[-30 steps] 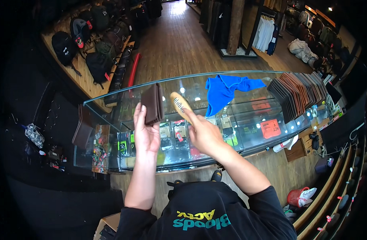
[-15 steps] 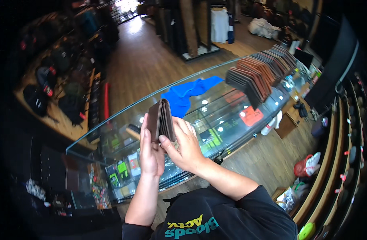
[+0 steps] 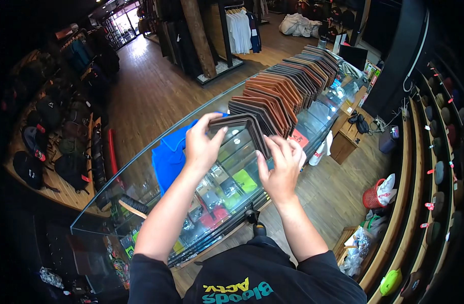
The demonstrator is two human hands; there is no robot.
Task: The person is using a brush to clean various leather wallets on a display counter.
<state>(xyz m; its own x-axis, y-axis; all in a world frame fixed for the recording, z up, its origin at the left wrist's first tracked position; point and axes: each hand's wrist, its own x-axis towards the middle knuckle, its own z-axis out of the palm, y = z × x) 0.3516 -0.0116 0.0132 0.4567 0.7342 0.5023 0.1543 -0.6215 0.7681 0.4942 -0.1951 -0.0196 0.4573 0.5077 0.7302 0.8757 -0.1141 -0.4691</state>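
A dark brown wallet (image 3: 255,134) stands spread in a V at the near end of a long row of wallets (image 3: 272,93). My left hand (image 3: 204,143) pinches its left flap between thumb and fingers. At the other flap, my right hand (image 3: 281,167) has thumb and fingers closed about the lower edge. The row is made of open wallets on edge, nested in brown, orange-tan, black and grey. They stand on a glass display counter (image 3: 140,180). A bright blue cloth (image 3: 168,157) lies crumpled on the glass, partly behind my left hand.
A wooden-handled brush (image 3: 133,206) rests on the counter left of my left forearm. Near the right hand lies an orange-red card (image 3: 298,138). On the right are a wooden box (image 3: 343,144), a red basket (image 3: 374,195) and shelves of caps (image 3: 437,172). Other caps (image 3: 65,137) line the left.
The wallet was folded between my palms; now it is spread in a V. Both hands have carried it right to the row's near end and moved apart. The view has shifted too.
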